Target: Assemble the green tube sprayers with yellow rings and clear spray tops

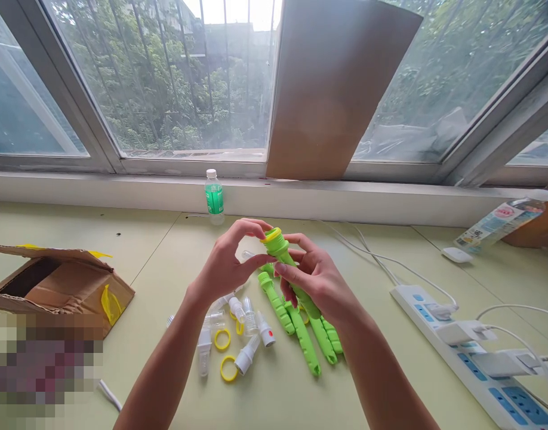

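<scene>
I have a bright green ribbed plastic tube (pixel 280 246) up in front of me, above the pale green counter (pixel 166 257), its open upper end tipped away from me. My right grip (pixel 316 278) is clamped around the tube's body, thumb along the near side. My left grip (pixel 231 257) is closed on the upper end, fingers at the thin yellow plastic ring (pixel 273 238) on the rim, thumb by the neck. Below, partly hidden by my right hand, other green plastic tubes (pixel 276 303) lie side by side, lower ends pointing toward me. Left of them, between my forearms, are clear and white plastic tube pieces (pixel 247 357) and loose yellow plastic rings (pixel 222 369), some touching or overlapping; I cannot tell whether the held tube touches anything beneath. My left forearm stands well apart from the open brown cardboard box (pixel 72 286), with a stretch of counter between. On my right, counter also separates my forearm from the long white power strip with blue sockets (pixel 471 366), which slants along that side with white plugs and cables. Ahead, the counter's far edge meets a white ledge (pixel 166 191) under the windows, and a small clear bottle with a green label (pixel 215 200) stands just before it.
</scene>
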A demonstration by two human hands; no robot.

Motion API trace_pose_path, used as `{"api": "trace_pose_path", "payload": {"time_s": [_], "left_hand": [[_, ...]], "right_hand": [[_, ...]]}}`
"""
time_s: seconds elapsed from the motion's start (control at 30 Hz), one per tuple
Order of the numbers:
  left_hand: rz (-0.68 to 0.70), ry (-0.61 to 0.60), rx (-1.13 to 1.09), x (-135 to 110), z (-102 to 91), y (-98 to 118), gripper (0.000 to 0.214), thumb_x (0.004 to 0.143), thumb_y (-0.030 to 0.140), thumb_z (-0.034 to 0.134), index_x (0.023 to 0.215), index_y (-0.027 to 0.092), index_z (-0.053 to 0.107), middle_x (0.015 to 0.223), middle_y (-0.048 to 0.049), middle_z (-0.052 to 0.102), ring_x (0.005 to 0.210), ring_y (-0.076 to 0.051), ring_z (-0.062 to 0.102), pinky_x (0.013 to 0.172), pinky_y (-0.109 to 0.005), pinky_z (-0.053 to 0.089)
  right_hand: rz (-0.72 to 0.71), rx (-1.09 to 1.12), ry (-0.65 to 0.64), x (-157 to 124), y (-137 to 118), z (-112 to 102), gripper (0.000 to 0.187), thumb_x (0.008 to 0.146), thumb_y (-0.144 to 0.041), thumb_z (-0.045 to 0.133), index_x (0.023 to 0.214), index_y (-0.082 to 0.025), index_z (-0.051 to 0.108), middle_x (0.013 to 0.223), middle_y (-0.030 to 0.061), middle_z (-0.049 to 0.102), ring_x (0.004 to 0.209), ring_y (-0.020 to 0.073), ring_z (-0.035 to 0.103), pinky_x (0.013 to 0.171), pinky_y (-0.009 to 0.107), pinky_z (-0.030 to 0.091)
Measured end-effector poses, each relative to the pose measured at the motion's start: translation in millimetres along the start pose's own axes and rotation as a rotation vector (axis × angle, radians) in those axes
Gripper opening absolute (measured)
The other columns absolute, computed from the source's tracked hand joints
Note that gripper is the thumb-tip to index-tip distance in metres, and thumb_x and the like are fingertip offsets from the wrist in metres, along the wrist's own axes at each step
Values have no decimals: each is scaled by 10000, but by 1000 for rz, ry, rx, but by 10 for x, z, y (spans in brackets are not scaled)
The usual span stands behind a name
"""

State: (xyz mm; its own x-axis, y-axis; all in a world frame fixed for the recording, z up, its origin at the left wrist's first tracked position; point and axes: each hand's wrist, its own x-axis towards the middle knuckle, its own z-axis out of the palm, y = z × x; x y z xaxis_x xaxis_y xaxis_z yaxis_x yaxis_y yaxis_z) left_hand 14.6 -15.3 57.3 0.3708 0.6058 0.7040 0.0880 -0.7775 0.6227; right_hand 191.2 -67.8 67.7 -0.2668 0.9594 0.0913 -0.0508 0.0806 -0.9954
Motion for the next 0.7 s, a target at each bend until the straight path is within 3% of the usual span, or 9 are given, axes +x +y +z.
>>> {"api": "trace_pose_path", "payload": {"time_s": [0.1,0.23,0.7], "left_hand": [[6,20,85,2,12,-1,212,823,199,679,947,205,507,1121,-83,646,1030,-196,626,895,-388,501],[5,38,149,6,26,-10,179,832,217,675,929,203,524,1127,-71,659,1033,-191,636,886,-370,501],[47,123,131,5,23,16,222,771,252,741,872,204,549,1045,-58,697,951,-184,668,836,-353,523]], "right_hand": [[-14,-99,44,18,33,2,489,849,-394,658,1282,-244,489,749,-21,584,520,105,540,492,247,490],[-62,-176,61,16,64,23,517,899,-412,589,1374,-253,461,704,-34,523,504,84,457,454,212,424],[-25,-104,-24,-33,16,16,498,929,-470,516,1360,-229,453,718,-17,560,403,59,395,369,200,298]]}}
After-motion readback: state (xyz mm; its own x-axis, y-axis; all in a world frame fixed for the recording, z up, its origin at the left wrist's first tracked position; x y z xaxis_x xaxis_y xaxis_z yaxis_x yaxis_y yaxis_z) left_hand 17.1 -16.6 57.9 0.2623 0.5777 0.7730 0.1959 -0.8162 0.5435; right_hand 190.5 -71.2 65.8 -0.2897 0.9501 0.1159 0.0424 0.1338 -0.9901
